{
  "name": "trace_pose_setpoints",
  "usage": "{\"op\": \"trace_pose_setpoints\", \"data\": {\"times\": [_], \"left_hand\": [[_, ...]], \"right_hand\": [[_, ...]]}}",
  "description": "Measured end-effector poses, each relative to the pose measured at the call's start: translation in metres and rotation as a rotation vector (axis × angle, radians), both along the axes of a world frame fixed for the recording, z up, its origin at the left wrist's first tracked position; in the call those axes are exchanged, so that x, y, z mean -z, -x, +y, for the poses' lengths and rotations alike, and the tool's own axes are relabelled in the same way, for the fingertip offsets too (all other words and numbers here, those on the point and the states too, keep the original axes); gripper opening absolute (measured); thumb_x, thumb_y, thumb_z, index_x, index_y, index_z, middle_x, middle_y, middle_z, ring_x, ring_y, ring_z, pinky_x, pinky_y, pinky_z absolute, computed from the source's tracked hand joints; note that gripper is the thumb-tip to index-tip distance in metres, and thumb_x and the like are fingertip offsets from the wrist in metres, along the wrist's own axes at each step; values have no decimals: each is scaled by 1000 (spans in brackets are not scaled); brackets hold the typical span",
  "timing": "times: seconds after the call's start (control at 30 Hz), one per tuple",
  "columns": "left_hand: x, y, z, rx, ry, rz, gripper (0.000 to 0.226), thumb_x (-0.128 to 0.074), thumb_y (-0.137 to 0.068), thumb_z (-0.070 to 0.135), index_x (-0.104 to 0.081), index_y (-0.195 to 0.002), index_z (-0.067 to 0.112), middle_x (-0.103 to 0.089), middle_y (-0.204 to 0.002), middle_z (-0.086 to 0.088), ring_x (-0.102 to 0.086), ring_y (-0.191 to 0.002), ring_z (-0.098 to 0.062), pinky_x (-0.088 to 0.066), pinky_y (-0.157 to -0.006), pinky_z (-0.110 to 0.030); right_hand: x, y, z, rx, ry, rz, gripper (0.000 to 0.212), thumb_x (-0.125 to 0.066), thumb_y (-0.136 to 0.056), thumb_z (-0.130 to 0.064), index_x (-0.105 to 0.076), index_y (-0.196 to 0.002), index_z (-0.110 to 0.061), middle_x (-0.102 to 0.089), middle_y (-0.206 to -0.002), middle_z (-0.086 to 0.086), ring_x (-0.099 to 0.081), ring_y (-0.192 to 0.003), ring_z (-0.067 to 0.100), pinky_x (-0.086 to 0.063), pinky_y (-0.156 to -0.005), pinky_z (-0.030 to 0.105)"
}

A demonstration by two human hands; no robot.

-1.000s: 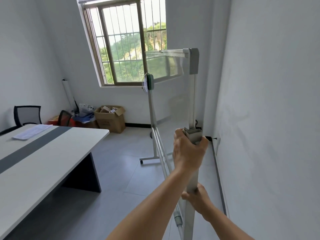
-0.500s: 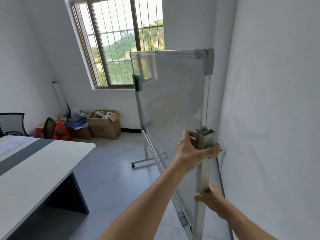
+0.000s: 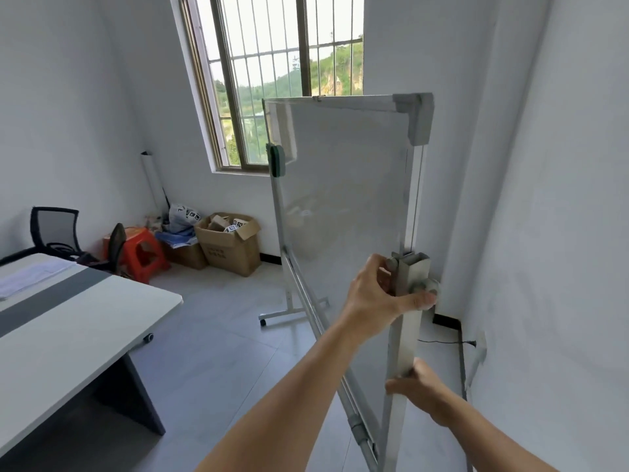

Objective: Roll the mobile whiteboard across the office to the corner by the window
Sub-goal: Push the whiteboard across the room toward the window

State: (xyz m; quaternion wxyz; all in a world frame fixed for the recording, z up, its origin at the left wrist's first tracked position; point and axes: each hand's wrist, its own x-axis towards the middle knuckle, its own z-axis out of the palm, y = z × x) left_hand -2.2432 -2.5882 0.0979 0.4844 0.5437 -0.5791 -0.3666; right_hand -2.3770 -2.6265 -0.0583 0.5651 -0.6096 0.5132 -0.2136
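Note:
The mobile whiteboard [image 3: 343,199] stands on a metal frame with wheeled feet, its panel tilted, in the right half of the view close to the right wall. My left hand [image 3: 377,291] grips the top of the near upright post [image 3: 410,321] at the pivot knob. My right hand [image 3: 422,390] holds the same post lower down. The far foot with a caster [image 3: 292,313] rests on the tiled floor. The barred window [image 3: 275,80] is in the back wall, with the corner to its right behind the board.
A white and grey desk [image 3: 68,321] fills the left foreground. Beyond it are a black chair [image 3: 56,229], a red stool [image 3: 143,250] and an open cardboard box [image 3: 231,247] under the window. A cable [image 3: 442,342] runs to a socket on the right wall.
The board has swung so more of its face shows, and it sits nearer the right wall. The view has moved forward and up. Both hands keep their hold on the post.

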Motion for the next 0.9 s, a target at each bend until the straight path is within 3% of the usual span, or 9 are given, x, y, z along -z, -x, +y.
{"op": "trace_pose_setpoints", "data": {"times": [0.13, 0.23, 0.3, 0.37, 0.5, 0.63, 0.77, 0.9], "left_hand": [[2, -7, -56, -1, -17, 7, 60, -92, -59, 34, -56, -103, 16, -62, -87, 6, -62, -80, -13, -57, -81, -33], [2, -11, -96, -21, -16, 19, 59, -93, -59, 31, -57, -103, 15, -61, -83, 9, -60, -73, -7, -51, -71, -23], [3, -12, -124, -23, -19, 44, 59, -93, -59, 29, -57, -103, 15, -63, -82, 10, -60, -71, -4, -51, -70, -20], [6, -13, -154, -17, -14, 57, 58, -94, -59, 27, -57, -102, 16, -64, -84, 9, -62, -75, -7, -55, -76, -25], [10, -17, -215, -4, 0, 59, 58, -94, -58, 25, -55, -99, 15, -67, -89, 6, -63, -76, -10, -59, -83, -32], [13, -30, -269, -4, 20, 64, 64, -94, -59, 22, -54, -107, 8, -69, -86, 9, -67, -73, -3, -59, -79, -26], [12, -40, -324, -35, 29, 12, 60, -94, -56, 31, -55, -99, 15, -71, -91, 1, -66, -80, -13, -60, -82, -37], [13, -46, -374, -33, 39, 23, 55, -93, -60, 25, -53, -96, 16, -66, -70, 17, -61, -61, 10, -53, -71, -19]], "right_hand": [[-1, -4, -56, -6, -5, -15, 29, -69, -62, -7, -55, -87, -4, -56, -80, 15, -54, -75, 23, -45, -67, 32], [1, -9, -97, -13, -7, 0, 42, -69, -55, -15, -57, -94, -2, -58, -83, 15, -55, -79, 25, -45, -73, 37], [2, -12, -124, -9, -10, 0, 39, -69, -54, -14, -59, -90, -2, -59, -83, 15, -55, -79, 26, -45, -73, 39], [1, -14, -150, 0, -5, -3, 37, -69, -54, -14, -60, -88, -2, -60, -83, 16, -56, -79, 26, -45, -75, 39], [5, -18, -209, 4, 4, 12, 60, -72, -45, -22, -63, -99, 3, -68, -97, 28, -65, -89, 33, -50, -84, 45], [4, -31, -261, 11, 7, 29, 50, -70, -54, -15, -65, -101, 2, -67, -107, 29, -63, -104, 41, -50, -95, 51], [6, -44, -310, 60, 25, -5, 54, -69, -56, -15, -61, -105, 6, -63, -110, 34, -59, -105, 48, -46, -97, 58], [7, -53, -361, 52, 26, -37, 55, -69, -54, -16, -61, -104, 6, -61, -110, 36, -63, -93, 37, -49, -92, 56]]}}
